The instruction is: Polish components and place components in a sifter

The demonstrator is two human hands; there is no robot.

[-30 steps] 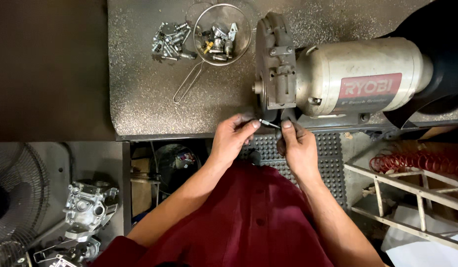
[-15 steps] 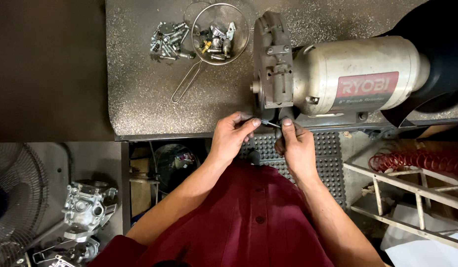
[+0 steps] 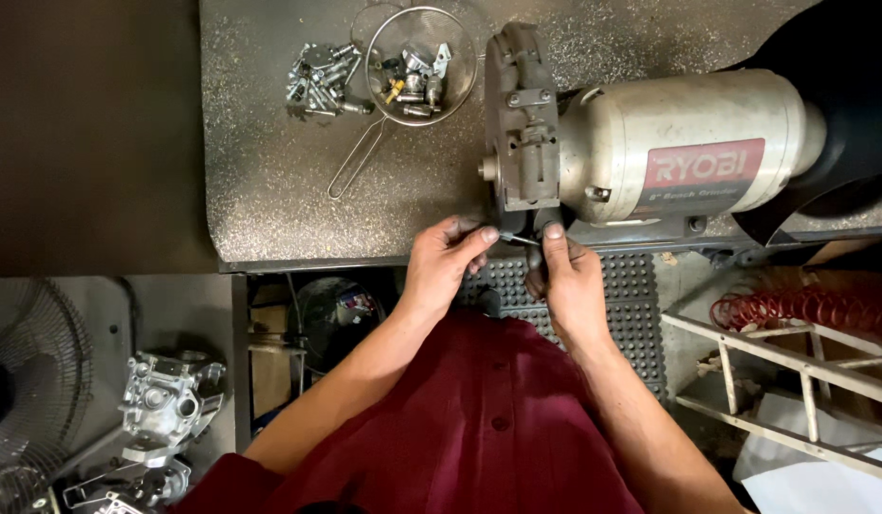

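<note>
Almost nothing is changing since half a second ago: both hands are staying at the front of the bench grinder. Left hand and right hand are pinching between narrow fingers the two ends of a thin metal pin, just under the grinder's grey guard. Behind, on the speckled workbench, a wire strainer is holding some bolts and fittings, and a loose pile of screws is lying just beside it.
</note>
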